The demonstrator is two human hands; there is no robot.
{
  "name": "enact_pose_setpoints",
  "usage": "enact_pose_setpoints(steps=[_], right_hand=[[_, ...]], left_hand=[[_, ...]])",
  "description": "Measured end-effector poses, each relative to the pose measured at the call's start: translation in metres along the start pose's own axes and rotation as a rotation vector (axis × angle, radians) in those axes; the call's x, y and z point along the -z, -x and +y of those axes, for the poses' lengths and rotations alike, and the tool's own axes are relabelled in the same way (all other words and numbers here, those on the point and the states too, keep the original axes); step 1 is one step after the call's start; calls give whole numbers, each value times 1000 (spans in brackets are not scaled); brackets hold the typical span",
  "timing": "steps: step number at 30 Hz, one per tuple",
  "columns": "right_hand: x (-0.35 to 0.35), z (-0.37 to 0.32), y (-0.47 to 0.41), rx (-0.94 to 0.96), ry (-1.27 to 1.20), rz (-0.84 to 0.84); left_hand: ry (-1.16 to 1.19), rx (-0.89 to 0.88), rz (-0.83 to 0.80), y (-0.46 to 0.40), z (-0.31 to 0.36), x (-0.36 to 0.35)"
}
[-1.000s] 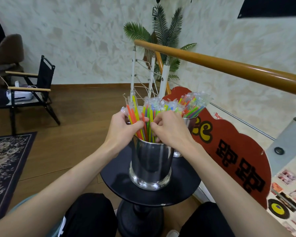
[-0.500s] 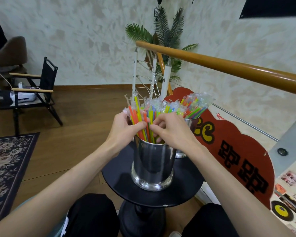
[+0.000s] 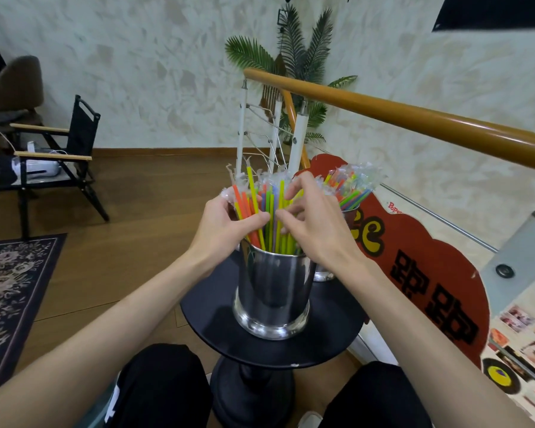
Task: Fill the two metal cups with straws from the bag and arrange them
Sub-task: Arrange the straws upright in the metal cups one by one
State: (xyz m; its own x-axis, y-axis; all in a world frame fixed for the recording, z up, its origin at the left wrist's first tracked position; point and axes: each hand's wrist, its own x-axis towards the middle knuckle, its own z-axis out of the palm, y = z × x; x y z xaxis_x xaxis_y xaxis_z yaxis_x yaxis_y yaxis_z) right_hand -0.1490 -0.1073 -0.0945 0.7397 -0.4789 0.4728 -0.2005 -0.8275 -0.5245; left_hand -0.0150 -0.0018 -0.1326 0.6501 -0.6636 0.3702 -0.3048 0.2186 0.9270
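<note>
A shiny metal cup (image 3: 272, 291) stands on a small round black table (image 3: 328, 338) and holds several wrapped straws (image 3: 254, 193) in orange, yellow and green. My left hand (image 3: 226, 227) curls round the orange and yellow straws on the cup's left side. My right hand (image 3: 312, 220) is among the green and yellow straws on the right, its fingers spread and bent round them. A second metal cup (image 3: 349, 214) sits behind my right hand, mostly hidden, with more coloured straws (image 3: 352, 186) fanned out of it. No bag is in view.
A wooden handrail (image 3: 414, 118) on white posts runs close behind the table. A red cloud-shaped sign (image 3: 430, 273) leans at the right. A black folding chair (image 3: 59, 156) and a patterned rug (image 3: 7, 285) lie to the left on the wooden floor. My knees flank the table's pedestal.
My right hand's fingers have opened out and lifted higher among the straws. My left hand has stayed on the orange and yellow straws.
</note>
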Motion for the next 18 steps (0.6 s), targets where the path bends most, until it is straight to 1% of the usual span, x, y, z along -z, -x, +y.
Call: enact_pose_setpoints(steps=[4, 9, 14, 18], right_hand=[[8, -1, -5, 155, -8, 126], [24, -1, -19, 327, 138, 292], [47, -10, -41, 440, 161, 481], [59, -16, -54, 442, 164, 607]], left_hand=[[-56, -16, 30, -2, -2, -3], [-91, 1, 90, -3, -6, -5], [-88, 12, 99, -3, -7, -5], [-75, 25, 77, -2, -5, -4]])
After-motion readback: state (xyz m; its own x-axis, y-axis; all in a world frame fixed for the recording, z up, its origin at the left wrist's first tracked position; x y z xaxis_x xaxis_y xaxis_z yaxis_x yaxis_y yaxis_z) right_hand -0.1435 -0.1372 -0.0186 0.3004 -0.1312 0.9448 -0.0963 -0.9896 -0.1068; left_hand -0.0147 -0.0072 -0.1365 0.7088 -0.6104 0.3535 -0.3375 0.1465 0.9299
